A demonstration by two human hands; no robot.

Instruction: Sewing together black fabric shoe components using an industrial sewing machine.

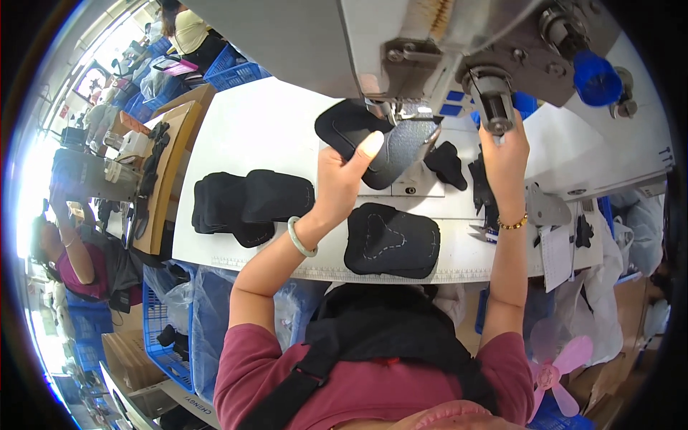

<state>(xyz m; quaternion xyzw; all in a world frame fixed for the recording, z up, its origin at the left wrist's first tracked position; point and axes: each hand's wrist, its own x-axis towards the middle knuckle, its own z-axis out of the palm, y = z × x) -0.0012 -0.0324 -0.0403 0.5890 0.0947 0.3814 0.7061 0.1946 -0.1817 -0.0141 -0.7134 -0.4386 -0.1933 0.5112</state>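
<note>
My left hand (pixel 342 172) grips a curved black fabric piece (pixel 337 127) at the sewing machine's (pixel 412 68) presser foot, thumb on top and fingers underneath. A grey textured area (pixel 407 152) shows beside the needle. My right hand (pixel 505 161) is raised at the right of the machine head, behind a metal thread tension knob (pixel 493 100); its fingers are mostly hidden. A stack of black fabric pieces (pixel 276 195) lies left of my left forearm. Between my arms rests another stack of black pieces (pixel 393 240), its top one marked with a pale stitched outline.
Small black pieces (pixel 446 165) and scissors (pixel 481 233) lie near my right wrist. A ruler strip (pixel 322 272) runs along the white table's front edge. Blue baskets (pixel 166 322) with plastic bags stand at lower left; a pink fan (pixel 550 374) is at lower right. Another person (pixel 79 251) works at left.
</note>
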